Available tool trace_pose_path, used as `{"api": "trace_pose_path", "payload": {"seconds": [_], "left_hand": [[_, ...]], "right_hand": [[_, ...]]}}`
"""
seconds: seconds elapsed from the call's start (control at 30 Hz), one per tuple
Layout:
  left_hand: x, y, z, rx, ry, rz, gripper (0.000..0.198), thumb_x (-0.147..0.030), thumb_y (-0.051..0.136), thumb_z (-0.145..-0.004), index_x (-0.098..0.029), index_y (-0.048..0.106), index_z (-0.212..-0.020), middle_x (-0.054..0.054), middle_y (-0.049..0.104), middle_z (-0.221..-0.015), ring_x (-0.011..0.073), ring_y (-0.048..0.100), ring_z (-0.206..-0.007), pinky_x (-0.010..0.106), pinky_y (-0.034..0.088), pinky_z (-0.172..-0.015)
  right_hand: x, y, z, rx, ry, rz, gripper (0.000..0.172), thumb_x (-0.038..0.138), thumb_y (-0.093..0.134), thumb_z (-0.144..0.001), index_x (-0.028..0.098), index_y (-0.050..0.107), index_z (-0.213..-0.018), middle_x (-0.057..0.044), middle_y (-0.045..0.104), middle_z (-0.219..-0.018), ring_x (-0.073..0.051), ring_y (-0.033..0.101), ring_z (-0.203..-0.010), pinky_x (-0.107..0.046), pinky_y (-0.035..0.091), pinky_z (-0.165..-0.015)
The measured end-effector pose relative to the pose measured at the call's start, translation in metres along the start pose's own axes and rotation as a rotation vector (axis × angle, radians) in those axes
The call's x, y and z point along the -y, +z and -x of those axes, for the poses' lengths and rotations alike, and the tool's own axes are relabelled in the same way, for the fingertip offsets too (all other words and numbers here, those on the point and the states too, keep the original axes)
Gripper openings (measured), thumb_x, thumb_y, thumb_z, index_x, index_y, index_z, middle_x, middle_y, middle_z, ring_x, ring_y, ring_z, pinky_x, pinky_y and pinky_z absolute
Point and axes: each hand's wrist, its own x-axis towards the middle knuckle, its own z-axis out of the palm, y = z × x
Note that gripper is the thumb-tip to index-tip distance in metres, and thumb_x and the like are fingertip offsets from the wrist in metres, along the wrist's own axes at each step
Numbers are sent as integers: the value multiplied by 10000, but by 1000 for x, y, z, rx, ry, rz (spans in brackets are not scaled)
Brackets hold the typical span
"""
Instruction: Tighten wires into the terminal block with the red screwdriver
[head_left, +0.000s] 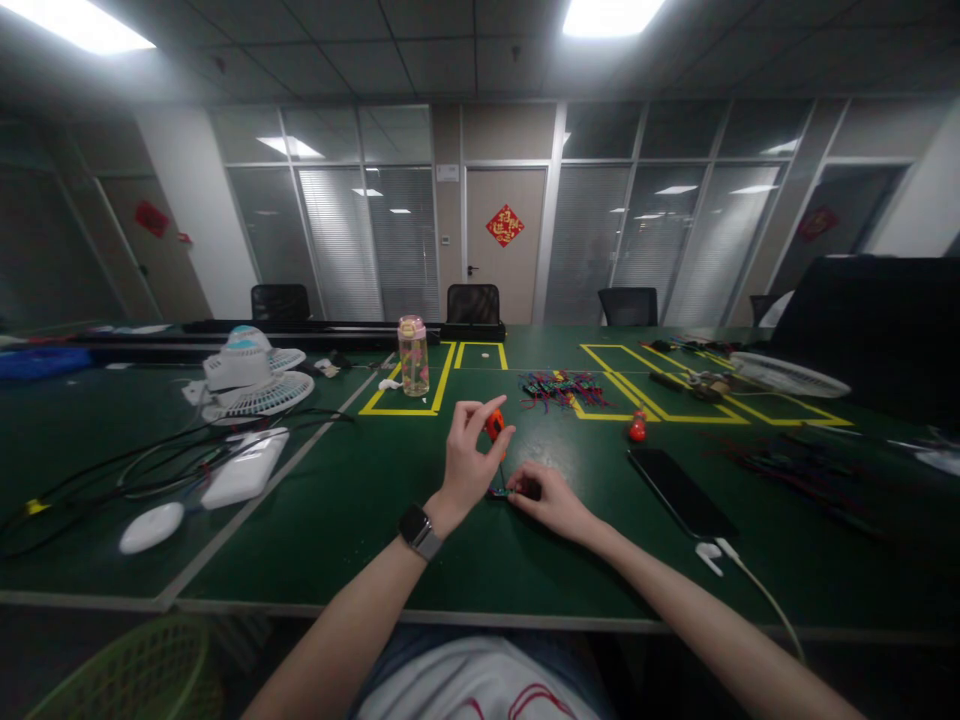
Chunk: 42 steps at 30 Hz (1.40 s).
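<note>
An orange-and-black screwdriver (494, 426) stands nearly upright in my left hand (469, 462), its handle between the thumb and fingers. The thin shaft points down to a small dark piece (497, 492) on the green table. My right hand (553, 500) rests low on the table with its fingertips closed on that piece's right side. The piece looks like a little circuit board, partly covered by the fingers. Beyond my hands lies a heap of small boards with red and blue wires (564, 389).
On the right are a red-orange object (637, 427), a black phone (681, 492) and a white cable (761, 590). A pink-lidded bottle (414, 358) stands behind my left hand. Farther left lie a white fan (259, 385), a white box (246, 468), black cables and a white mouse (151, 527).
</note>
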Motion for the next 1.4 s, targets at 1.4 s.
{"api": "trace_pose_path", "payload": {"seconds": [1.4], "left_hand": [[2, 1, 3, -65, 152, -40, 327, -261, 527, -941, -212, 561, -1263, 47, 584, -944, 148, 585, -858, 277, 505, -777]], "right_hand": [[-3, 1, 0, -1, -3, 4, 119, 72, 633, -722, 170, 629, -787, 2, 596, -738, -144, 547, -678, -251, 428, -639]]}}
